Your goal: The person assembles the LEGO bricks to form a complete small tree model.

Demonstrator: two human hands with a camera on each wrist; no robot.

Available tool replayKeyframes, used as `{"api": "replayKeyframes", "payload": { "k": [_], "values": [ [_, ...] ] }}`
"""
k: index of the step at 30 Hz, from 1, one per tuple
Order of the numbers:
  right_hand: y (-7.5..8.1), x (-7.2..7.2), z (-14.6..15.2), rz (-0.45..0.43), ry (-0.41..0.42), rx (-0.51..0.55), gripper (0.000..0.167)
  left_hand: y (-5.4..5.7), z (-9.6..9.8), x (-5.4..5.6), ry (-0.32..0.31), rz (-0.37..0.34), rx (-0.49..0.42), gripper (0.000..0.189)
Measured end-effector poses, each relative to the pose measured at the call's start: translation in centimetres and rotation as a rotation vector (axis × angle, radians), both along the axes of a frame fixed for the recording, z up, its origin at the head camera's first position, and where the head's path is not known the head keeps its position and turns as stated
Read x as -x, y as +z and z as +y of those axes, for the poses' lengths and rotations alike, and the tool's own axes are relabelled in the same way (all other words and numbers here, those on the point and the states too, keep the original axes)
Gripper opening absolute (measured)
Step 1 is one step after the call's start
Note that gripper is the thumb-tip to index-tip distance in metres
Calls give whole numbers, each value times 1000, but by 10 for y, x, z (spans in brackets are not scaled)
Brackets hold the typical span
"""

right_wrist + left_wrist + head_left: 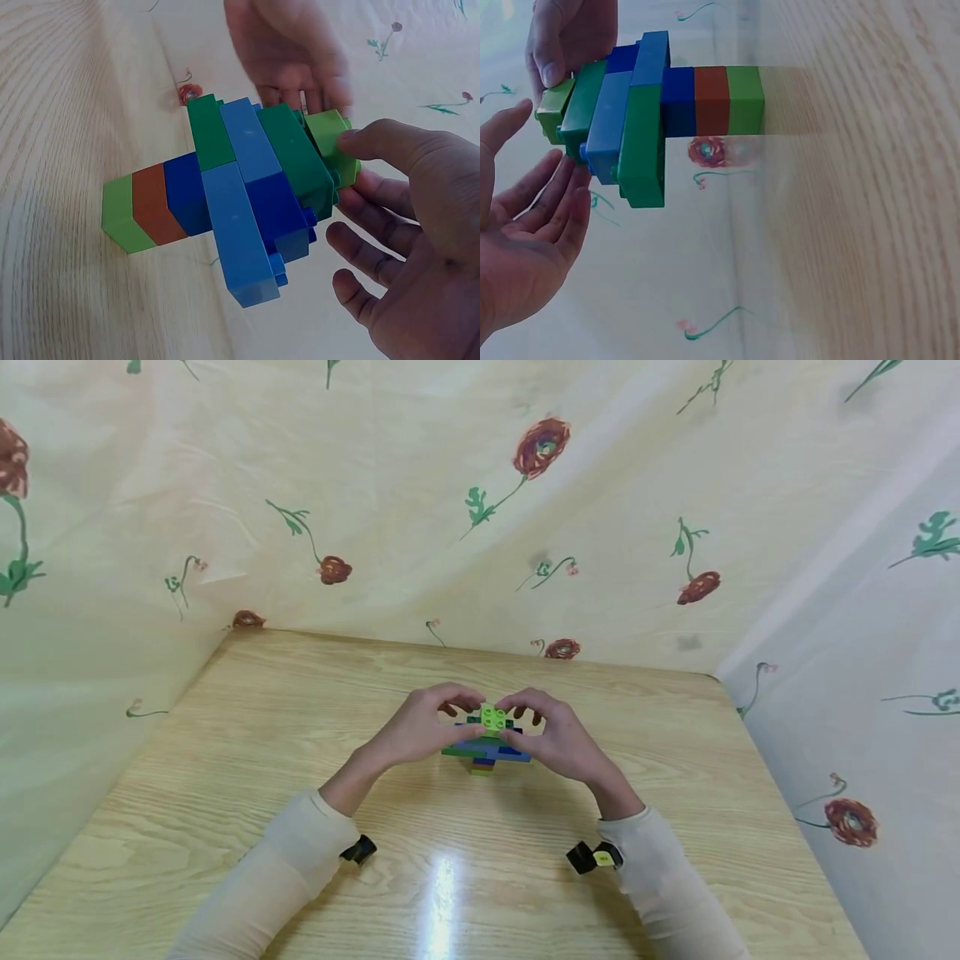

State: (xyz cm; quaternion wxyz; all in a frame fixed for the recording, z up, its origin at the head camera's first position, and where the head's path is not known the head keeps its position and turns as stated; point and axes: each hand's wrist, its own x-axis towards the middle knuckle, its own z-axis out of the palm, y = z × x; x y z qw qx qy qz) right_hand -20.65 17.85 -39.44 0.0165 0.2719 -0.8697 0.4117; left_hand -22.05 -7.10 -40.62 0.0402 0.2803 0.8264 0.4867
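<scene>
A stack of toy building bricks stands on the table, narrow at the foot and wider above. Its foot is a lime, a red-brown and a dark blue brick; longer green and blue bricks lie across above. On top is a lime green brick with its studs up. My right hand pinches this top brick, thumb on its near face, forefinger behind. My left hand is around its other side, with fingers spread and thumb and forefinger tips right at its edges.
The stack stands on a pale wood-grain table. Flower-printed sheeting hangs behind the table and along both sides. Black wrist-worn devices sit at both cuffs.
</scene>
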Motion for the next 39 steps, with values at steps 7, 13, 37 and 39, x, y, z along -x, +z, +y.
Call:
{"api": "replayKeyframes", "payload": {
  "k": [7,13,37,39],
  "values": [
    [0,0,-1,11,4,-14,29,3,2,-2,-10,40,0,28],
    [-5,0,0,-4,-12,30,29,3,5,-2,-21,40,-6,25],
    [-50,35,-13,-128,-228,91,31,-24,8,34,67,-113,49,24],
    [-55,37,-13,-186,-238,77,32,-29,9,37,65,-148,74,23]
  ]
}}
